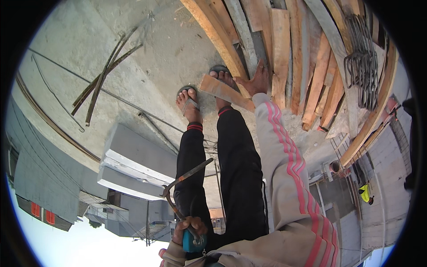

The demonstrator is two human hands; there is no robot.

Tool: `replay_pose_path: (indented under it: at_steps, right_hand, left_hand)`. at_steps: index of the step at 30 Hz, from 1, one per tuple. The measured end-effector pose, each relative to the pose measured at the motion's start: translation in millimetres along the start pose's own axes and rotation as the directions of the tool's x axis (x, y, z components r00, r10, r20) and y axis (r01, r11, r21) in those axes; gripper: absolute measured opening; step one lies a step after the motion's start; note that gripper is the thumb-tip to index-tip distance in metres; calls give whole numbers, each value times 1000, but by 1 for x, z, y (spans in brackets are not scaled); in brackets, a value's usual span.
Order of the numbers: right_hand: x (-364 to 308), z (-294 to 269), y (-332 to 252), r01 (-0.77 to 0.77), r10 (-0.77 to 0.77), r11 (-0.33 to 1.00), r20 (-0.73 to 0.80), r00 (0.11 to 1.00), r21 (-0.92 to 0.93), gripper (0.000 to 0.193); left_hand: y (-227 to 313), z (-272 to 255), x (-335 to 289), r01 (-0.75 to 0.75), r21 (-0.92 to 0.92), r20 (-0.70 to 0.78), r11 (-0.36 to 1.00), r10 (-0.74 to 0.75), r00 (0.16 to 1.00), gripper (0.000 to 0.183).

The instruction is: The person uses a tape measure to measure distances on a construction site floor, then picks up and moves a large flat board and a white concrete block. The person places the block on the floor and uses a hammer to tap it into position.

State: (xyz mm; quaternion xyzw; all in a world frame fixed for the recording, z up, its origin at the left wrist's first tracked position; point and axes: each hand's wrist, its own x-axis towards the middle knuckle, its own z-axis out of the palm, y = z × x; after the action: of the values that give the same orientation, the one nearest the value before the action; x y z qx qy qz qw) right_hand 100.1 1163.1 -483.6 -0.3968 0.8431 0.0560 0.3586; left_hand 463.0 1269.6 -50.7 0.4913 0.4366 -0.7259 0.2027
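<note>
My right hand (255, 82) reaches down in a grey sleeve with pink stripes and rests its fingers on the end of a short wooden board (220, 90). That board lies across my right sandalled foot (222, 76), at the edge of a pile of planks (284, 49). My left hand (189, 226) is low in the picture, closed around the teal grip of a hammer (178, 196) with a thin metal shaft and a long narrow head. The hammer hangs beside my black-trousered left leg, apart from the board.
I stand on a rough concrete slab (169, 49). Several thin steel rods (104, 75) lie on it to the left. A bundle of bent steel stirrups (362, 66) rests on the planks at right. Past the slab edge are buildings, and a person in yellow (364, 193) far below.
</note>
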Motion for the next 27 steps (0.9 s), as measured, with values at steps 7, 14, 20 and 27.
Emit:
replay_pose_path:
  at_steps: [7, 14, 20, 27]
  right_hand:
    - [-24, 37, -17, 9, -32, 993, -191, 981, -121, 129]
    - [-6, 20, 8, 75, -74, 997, -54, 996, 27, 116]
    - [-4, 30, 10, 77, -80, 997, -159, 984, -26, 116]
    - [1, 1, 7, 9, -28, 976, 82, 996, 219, 121]
  left_hand:
    - [2, 4, 1, -14, 75, -8, 997, 14, 1000, 29]
    - [6, 9, 0, -29, 116, 1, 993, 29, 1000, 32]
    - [5, 12, 2, -39, 130, 14, 991, 38, 999, 33]
    - [4, 7, 1, -71, 205, 50, 976, 62, 997, 31]
